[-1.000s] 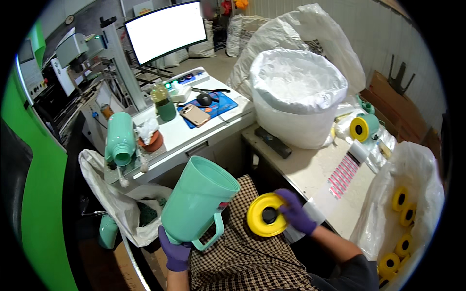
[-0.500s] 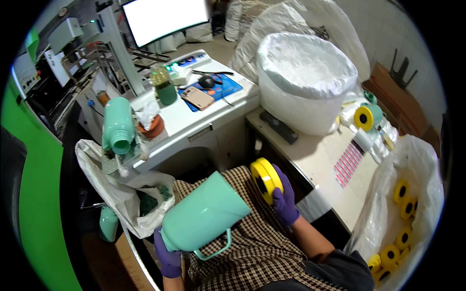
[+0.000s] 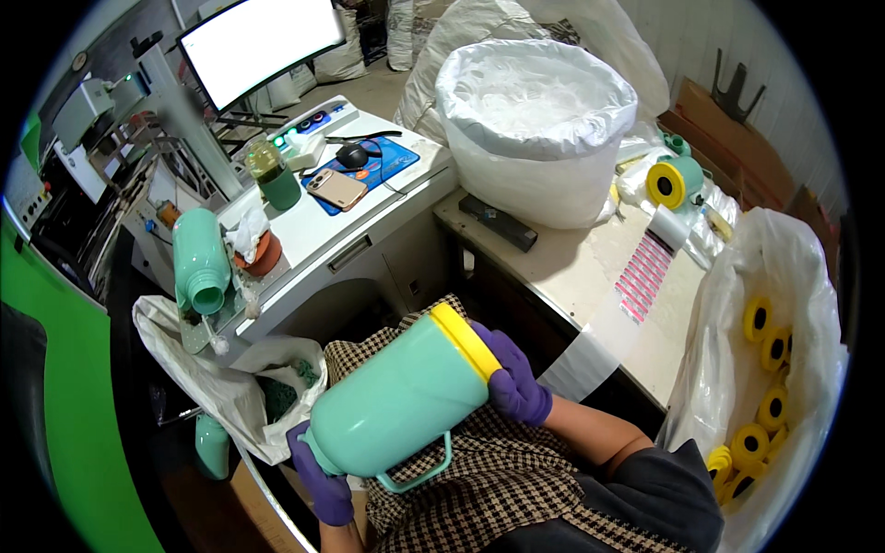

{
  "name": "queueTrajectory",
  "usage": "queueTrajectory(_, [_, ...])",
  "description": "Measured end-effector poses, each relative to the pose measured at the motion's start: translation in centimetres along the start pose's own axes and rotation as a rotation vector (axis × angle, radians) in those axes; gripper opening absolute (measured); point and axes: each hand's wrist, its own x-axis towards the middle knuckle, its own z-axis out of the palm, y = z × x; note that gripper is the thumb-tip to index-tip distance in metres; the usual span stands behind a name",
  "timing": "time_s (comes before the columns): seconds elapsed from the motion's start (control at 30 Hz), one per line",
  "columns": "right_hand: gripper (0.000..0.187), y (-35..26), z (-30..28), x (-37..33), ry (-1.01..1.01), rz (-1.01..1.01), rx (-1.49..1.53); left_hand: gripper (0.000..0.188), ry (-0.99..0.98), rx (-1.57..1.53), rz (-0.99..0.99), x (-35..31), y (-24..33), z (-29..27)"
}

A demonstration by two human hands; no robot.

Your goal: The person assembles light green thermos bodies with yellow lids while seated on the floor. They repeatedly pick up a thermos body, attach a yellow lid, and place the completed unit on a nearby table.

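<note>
A mint-green plastic jug (image 3: 396, 405) with a side handle lies tilted across my lap, its wide end up to the right. My left hand (image 3: 318, 479), in a purple glove, is closed around its narrow neck end. On the wide end sits a yellow round cap (image 3: 466, 343), flush against the rim as far as I can see. My right hand (image 3: 512, 376), also purple-gloved, presses on this cap with its fingers behind it, partly hidden.
At right a clear plastic bag (image 3: 682, 442) holds several yellow caps (image 3: 772, 407). A big white lined bin (image 3: 544, 138) stands behind, beside a pink label strip (image 3: 645, 281). Another green jug (image 3: 201, 258) lies at left, above a white sack (image 3: 198, 369) with green scraps.
My right hand has brought the yellow cap left and down onto the jug's wide end; before, they were apart. My left hand keeps its hold. The whole view has shifted slightly.
</note>
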Motion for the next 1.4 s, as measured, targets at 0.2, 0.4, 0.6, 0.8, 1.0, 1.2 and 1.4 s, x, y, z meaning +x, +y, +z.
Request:
queueTrajectory(0.2, [0.071, -1.1, -0.4, -1.0, 0.076, 0.188, 0.137, 0.038, 0.006, 0.08, 0.082, -0.9, 1.8, -0.3])
queueTrajectory(0.4, [0.097, -1.2, -0.8, -0.4, -0.052, 0.246, 0.275, 0.054, -0.088, 0.177, 0.281, 0.0, -3.0, -0.9])
queueTrajectory(0.6, [0.051, 1.1, -4.8, 1.7, 0.475, 0.246, 0.467, 0.05, -0.065, -0.83, -0.354, 3.3, -4.4, 0.3])
queueTrajectory(0.8, [0.055, 3.4, -0.5, -4.9, -0.053, 0.618, 1.001, 0.056, -0.273, -0.334, 0.083, 5.3, -5.1, 0.5])
queueTrajectory(1.0, [0.048, 3.2, -2.4, -11.4, 0.086, 0.618, 1.557, 0.065, -0.111, -1.0, -0.529, 3.9, -4.5, 1.9])
queueTrajectory(1.2, [0.048, 1.8, -14.1, -6.8, 0.775, 0.195, 1.575, 0.041, -0.34, -0.902, -0.725, 5.5, -1.4, 4.5])
queueTrajectory(1.4, [0.061, -5.5, -42.5, 9.6, 0.761, -0.477, 0.846, 0.018, -0.284, -0.753, -0.942, 3.5, -1.8, 6.0])
